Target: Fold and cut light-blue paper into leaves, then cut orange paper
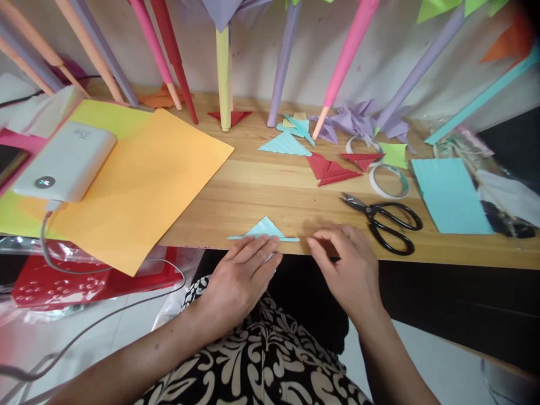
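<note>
A light-blue piece of folded paper [265, 227] lies at the table's front edge, its peak pointing away from me and a narrow folded strip running along its base. My left hand [243, 271] rests flat on its near side, fingers stretched over the strip and hiding part of the paper. To the right, my right hand [346, 260] hovers by the table edge, apart from the paper, with thumb and index finger curved and a gap between them. Nothing shows in its fingers. Black-handled scissors [390, 219] lie just beyond it, blades pointing left.
Orange paper sheets [169, 169] and a white power bank [67, 160] with a cable occupy the left. Tape rolls [388, 181], red folded pieces [333, 170], a blue folded triangle [286, 144] and blue paper [451, 194] lie right. Rolled paper stems [284, 67] lean along the wall.
</note>
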Demonstrator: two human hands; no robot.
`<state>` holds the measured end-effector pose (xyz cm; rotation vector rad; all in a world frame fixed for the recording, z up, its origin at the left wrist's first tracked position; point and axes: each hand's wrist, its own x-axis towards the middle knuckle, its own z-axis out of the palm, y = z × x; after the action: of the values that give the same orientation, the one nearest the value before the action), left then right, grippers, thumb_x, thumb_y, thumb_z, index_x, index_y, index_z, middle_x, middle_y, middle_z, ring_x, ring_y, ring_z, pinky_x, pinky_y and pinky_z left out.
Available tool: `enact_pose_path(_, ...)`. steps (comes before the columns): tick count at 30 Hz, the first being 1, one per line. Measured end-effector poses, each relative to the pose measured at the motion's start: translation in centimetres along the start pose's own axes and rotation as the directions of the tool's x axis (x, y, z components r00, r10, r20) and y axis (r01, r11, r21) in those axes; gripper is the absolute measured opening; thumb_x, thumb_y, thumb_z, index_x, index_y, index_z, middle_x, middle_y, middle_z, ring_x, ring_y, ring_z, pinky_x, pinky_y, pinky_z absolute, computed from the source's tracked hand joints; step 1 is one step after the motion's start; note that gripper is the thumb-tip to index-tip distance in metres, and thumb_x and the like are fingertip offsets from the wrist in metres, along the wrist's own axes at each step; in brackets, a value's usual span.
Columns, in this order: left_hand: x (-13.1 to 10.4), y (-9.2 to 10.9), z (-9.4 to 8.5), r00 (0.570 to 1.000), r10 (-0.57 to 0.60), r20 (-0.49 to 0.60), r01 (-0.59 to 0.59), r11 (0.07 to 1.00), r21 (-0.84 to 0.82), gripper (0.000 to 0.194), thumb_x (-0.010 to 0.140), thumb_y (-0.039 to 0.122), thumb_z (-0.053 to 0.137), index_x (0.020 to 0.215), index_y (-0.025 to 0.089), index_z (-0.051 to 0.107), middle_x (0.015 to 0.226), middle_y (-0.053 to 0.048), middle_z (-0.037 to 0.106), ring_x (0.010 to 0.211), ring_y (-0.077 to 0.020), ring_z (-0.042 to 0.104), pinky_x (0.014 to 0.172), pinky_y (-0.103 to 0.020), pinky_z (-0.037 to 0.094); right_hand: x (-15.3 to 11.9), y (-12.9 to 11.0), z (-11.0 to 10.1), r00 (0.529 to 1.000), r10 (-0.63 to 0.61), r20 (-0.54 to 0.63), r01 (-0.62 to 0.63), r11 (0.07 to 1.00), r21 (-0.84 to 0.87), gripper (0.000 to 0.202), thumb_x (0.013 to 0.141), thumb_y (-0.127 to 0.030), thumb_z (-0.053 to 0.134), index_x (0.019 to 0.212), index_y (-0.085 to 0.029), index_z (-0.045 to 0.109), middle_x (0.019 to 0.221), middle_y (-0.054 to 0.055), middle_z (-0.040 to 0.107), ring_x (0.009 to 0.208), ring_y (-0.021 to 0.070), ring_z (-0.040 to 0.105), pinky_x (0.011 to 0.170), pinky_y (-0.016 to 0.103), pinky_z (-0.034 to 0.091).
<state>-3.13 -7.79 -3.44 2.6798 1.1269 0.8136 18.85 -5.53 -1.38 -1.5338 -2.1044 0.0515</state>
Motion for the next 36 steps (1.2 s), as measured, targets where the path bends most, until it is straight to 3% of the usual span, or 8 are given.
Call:
enact_pose_path(5,0.2,0.0,-0.1,1.0,0.0,-0.007,-0.001,1.0,-0.027,0.025,0.097,0.013,0.049,0.117,0.008,0.064,0.132,-0.013,0.064,0.129,-0.0252,0.055,0.109,-0.044,0.049,-0.4,-2.0,0.4,0.968,-0.239,0.082,0.23,0.967,0.108,0.029,0.095,-0.02,0.057,0.123,-0.021,0.062,0.107,0.008,0.069,0.098,0.023,0.06,0.084,0.038,0.046)
enact_pose_path(11,-0.5,-0.5,0.2,1.0,-0.03,-0.007,0.029,0.997,-0.074,0.031,0.1,0.016,0.044,0.127,0.011,0.059,0.133,-0.01,0.064,0.131,-0.0233,0.053,0.109,-0.042,0.049,-0.9,-2.5,2.2,0.976,-0.216,0.039,0.209,0.968,0.136,0.032,0.094,-0.013,0.057,0.124,-0.019,0.064,0.106,0.008,0.07,0.101,0.0227,0.059,0.087,0.038,0.045)
enact_pose_path(14,-1.5,-1.1,0.2,0.998,-0.055,0.004,0.056,0.994,-0.099,0.034,0.1,0.016,0.045,0.132,0.012,0.055,0.137,-0.01,0.061,0.132,-0.023,0.052,0.11,-0.043,0.049,-1.2,-2.4,2.5,0.98,-0.201,0.013,0.197,0.972,0.127,0.031,0.093,-0.015,0.06,0.123,-0.02,0.064,0.105,0.007,0.07,0.101,0.0226,0.059,0.088,0.038,0.044)
enact_pose_path(19,-3.0,-2.2,-0.1,0.983,-0.148,-0.107,0.135,0.984,-0.12,0.032,0.094,0.008,0.054,0.125,0.014,0.059,0.134,-0.01,0.063,0.129,-0.0231,0.052,0.109,-0.046,0.046,-1.6,-2.5,3.4,0.984,-0.176,-0.04,0.179,0.979,0.096,0.027,0.092,-0.018,0.064,0.119,-0.022,0.066,0.104,0.005,0.071,0.101,0.022,0.059,0.086,0.037,0.042)
enact_pose_path(24,-2.4,-2.0,-0.2,0.973,-0.157,-0.169,0.143,0.985,-0.094,0.025,0.094,0.011,0.057,0.118,0.017,0.062,0.122,-0.007,0.069,0.117,-0.0229,0.056,0.1,-0.045,0.046,-1.7,-2.8,3.8,0.983,-0.16,-0.087,0.168,0.982,0.083,0.018,0.092,-0.018,0.064,0.109,-0.024,0.069,0.096,0.004,0.071,0.091,0.0196,0.06,0.079,0.035,0.041)
enact_pose_path(31,-0.7,-1.5,-0.9,0.971,-0.163,-0.175,0.163,0.987,-0.013,0.015,0.095,0.015,0.056,0.106,0.015,0.067,0.097,-0.006,0.071,0.09,-0.0208,0.058,0.076,-0.036,0.042,-1.1,-3.5,2.9,0.988,-0.155,-0.005,0.155,0.987,0.042,0.009,0.092,-0.02,0.064,0.085,-0.022,0.069,0.08,0.003,0.066,0.078,0.019,0.055,0.07,0.033,0.036)
enact_pose_path(36,0.3,-2.2,-2.4,0.985,-0.137,-0.103,0.132,0.99,-0.053,0.014,0.096,0.018,0.057,0.089,0.017,0.069,0.083,-0.003,0.069,0.077,-0.0174,0.056,0.072,-0.035,0.038,-0.4,-3.4,1.6,0.971,-0.211,0.116,0.208,0.977,0.04,0.009,0.094,-0.021,0.06,0.09,-0.02,0.068,0.078,0.003,0.066,0.078,0.0207,0.054,0.07,0.035,0.033)
